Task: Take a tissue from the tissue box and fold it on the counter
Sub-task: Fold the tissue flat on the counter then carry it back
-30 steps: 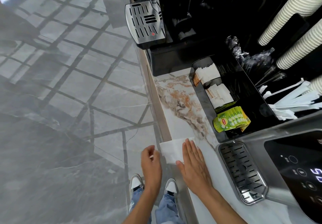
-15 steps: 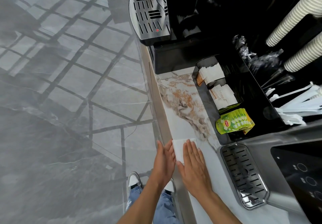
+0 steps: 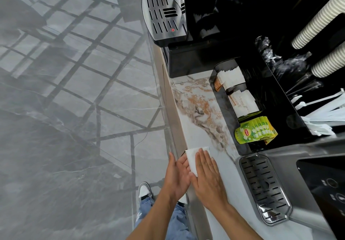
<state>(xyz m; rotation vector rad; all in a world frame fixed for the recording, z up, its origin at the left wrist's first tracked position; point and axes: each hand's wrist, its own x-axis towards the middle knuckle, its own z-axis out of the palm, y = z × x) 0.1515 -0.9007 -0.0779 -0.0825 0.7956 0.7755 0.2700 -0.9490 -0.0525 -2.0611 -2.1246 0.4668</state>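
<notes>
Tissue (image 3: 192, 154), white and seemingly already folded small, lies at the near edge of the marble worktop (image 3: 197, 127). The right hand (image 3: 208, 176) lies flat on it, fingers straight, gripping nothing. The left hand (image 3: 177, 174) is open at its left edge, probably steadying it. To crease well, press outward along the fold.

Two hands (image 3: 194, 176), one tissue (image 3: 193, 156)

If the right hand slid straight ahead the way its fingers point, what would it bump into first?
Probably nothing soon. The right hand lies flat on the white folded tissue; ahead is bare marble counter, then the black coffee machine base, though depth is unclear.
</notes>
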